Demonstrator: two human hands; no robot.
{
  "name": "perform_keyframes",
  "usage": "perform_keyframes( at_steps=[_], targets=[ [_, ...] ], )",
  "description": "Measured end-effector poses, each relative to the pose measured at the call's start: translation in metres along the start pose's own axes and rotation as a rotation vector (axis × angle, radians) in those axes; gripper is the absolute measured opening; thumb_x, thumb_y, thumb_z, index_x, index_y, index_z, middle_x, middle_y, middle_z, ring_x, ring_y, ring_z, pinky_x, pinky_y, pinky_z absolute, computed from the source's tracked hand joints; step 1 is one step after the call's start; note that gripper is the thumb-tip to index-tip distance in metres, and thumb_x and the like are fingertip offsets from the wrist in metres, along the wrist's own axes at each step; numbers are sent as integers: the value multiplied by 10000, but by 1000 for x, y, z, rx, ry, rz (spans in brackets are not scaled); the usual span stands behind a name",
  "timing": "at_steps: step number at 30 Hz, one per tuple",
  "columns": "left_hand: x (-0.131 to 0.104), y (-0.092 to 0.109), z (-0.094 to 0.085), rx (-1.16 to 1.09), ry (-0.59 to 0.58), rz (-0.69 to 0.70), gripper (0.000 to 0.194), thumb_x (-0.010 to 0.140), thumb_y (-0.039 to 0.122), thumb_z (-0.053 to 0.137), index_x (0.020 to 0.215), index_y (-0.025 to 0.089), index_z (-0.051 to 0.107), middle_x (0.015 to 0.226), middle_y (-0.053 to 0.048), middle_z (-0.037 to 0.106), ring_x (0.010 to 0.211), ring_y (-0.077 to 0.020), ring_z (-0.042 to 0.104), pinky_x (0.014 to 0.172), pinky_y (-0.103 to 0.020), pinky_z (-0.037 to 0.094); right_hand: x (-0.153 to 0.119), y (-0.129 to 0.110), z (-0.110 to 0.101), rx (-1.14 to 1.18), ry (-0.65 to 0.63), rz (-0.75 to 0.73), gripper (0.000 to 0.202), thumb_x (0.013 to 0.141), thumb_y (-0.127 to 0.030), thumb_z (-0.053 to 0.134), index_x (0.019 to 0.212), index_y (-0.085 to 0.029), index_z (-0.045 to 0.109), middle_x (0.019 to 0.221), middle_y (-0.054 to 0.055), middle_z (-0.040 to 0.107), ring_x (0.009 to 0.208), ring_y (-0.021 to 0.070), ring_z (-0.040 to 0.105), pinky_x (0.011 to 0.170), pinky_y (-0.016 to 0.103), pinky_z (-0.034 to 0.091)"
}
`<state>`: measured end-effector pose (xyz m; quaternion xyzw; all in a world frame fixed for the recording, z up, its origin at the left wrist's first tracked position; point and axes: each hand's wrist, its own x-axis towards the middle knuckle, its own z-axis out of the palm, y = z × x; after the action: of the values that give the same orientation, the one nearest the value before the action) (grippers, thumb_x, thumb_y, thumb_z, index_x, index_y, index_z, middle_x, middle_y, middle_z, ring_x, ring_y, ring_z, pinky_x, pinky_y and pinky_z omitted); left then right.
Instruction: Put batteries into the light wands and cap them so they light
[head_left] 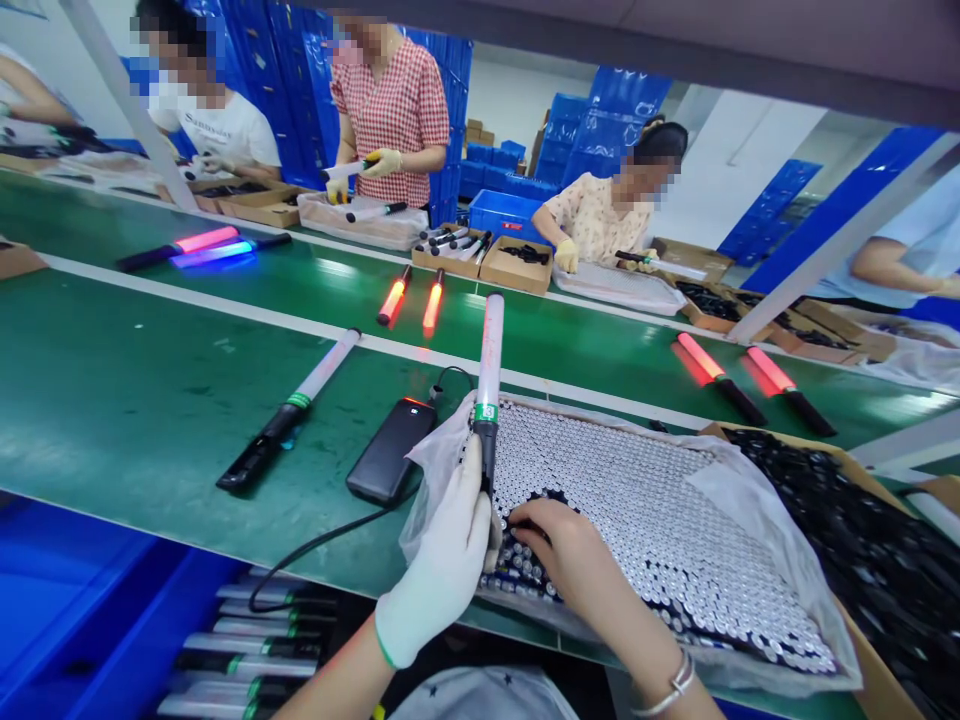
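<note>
My left hand (450, 545), in a white glove, is wrapped round the black handle of a light baton (490, 365). The baton stands nearly upright, its clear tube unlit and a green band above the handle. Bare and curled, my right hand (562, 545) has thumb and fingers drawn together over the batteries (600, 480) packed on end in a plastic-lined tray. What its fingertips hold, if anything, is hidden. Left of my gloved hand lies a black power bank (391, 450) with a cable. Farther left, another unlit baton (292, 410) rests on the green table.
A box of black parts (847, 530) adjoins the tray's right side. Lit batons (431, 300) lie on the green belt (555, 335) beyond a pale rail. Below the table's front edge, a blue bin (97, 610) and several batons (255, 640) show. Co-workers (394, 110) work across the belt.
</note>
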<state>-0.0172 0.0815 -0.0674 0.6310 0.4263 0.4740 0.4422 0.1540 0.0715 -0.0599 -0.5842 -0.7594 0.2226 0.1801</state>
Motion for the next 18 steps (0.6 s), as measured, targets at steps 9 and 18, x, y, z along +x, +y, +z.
perform_keyframes(
  at_steps=[9, 18],
  targets=[
    [0, 9, -4, 15, -17, -164, 572, 992, 389, 362, 1515, 182, 257, 1570, -16, 284, 1458, -159, 190, 1209, -321, 88, -4, 10, -8, 156, 94, -47, 148, 896, -113, 567, 919, -190, 692, 917, 66, 668, 856, 223, 616, 791, 370, 476],
    [-8, 15, 13, 34, 6, -97, 557, 964, 338, 427, 1474, 134, 337, 1548, -21, 295, 1439, -117, 224, 1161, -203, 185, 0, -47, 14, 1578, 361, -45, 255, 900, -486, 592, 881, -231, 586, 820, -13, 517, 627, 77, 440, 593, 186, 388]
  ],
)
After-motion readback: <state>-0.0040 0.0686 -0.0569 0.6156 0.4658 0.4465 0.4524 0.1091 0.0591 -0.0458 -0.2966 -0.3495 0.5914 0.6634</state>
